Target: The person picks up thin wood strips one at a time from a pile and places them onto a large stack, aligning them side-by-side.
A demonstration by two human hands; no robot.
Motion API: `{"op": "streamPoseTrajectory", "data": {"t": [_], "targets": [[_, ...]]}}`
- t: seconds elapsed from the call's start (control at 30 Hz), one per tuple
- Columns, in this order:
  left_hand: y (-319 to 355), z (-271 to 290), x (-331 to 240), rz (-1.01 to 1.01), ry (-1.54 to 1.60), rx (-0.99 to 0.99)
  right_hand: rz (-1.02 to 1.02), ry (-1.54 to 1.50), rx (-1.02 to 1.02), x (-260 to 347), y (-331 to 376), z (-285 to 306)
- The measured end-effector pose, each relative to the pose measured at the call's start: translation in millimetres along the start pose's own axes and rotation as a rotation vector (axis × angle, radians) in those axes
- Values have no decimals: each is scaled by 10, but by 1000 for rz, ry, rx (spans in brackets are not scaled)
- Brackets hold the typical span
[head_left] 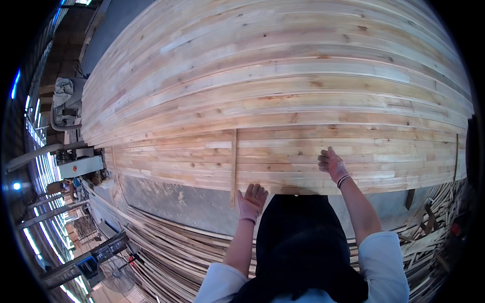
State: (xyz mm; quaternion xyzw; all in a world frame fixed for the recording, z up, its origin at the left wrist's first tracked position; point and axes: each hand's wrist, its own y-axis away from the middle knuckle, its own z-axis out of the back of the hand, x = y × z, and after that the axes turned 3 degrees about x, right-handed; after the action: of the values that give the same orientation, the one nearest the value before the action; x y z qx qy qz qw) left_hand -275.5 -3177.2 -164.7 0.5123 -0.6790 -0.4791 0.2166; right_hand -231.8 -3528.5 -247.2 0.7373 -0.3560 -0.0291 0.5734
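Observation:
Long pale wooden boards [283, 96] lie side by side in a wide stack that spreads away from me. The nearest layer [288, 156] sits lower, like a step. A thin wooden strip [234, 166] lies across that step, its near end sticking out past the edge. My left hand [252, 201], in a thin pale glove, is at the near edge, just right of the strip's end; its fingers are apart and hold nothing I can see. My right hand [332, 165], gloved likewise, is over the lower boards with fingers loosely bent and nothing in them.
Long narrow offcuts [177, 242] lie on the floor at the left, with a tangled scrap pile [429, 222] at the right. Another crosswise strip [457, 156] is near the right end. At the left are a machine [81, 166] and a round fan [117, 274].

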Motion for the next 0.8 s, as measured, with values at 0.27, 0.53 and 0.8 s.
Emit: {"op": "streamPoseTrajectory", "data": {"t": [0.27, 0.53, 0.8], "targets": [[-1556, -1165, -398, -17, 149, 34, 73, -486, 106, -29, -221, -476], [-2567, -1513, -654, -44, 200, -41, 824, 809, -129, 87, -384, -1234], [-2754, -1354, -757, -59, 309, -91, 1124, 1925, -499, 525, -647, -1637]]}}
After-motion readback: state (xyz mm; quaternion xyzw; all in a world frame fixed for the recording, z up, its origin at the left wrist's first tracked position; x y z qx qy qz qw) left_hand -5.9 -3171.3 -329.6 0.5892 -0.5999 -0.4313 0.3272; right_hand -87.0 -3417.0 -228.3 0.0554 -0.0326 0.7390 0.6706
